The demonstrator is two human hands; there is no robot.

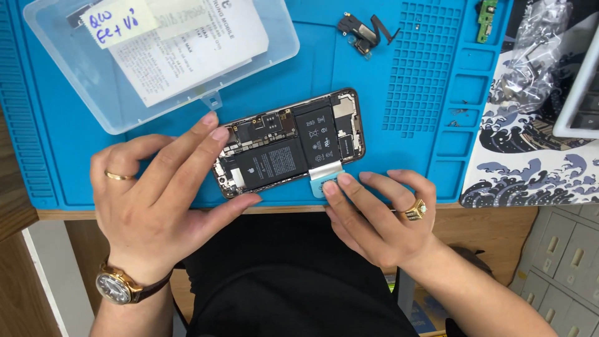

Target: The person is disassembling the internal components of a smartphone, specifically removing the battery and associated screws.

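An opened phone [290,142] with its black L-shaped battery [299,146] and circuit boards exposed lies tilted on a blue work mat [75,143]. My left hand [156,200] steadies the phone's left end, fingers on its top corner and thumb along its lower edge. My right hand [377,215] pinches a light blue pull tab [324,183] sticking out from under the battery at the phone's lower edge. A gold ring sits on each hand and a watch on my left wrist.
A clear plastic box [162,56] with papers and a yellow note lies at the upper left. Small black phone parts [364,30] and a green board [486,19] rest on the mat's far side. A wave-patterned mat [530,162] with a plastic bag lies right.
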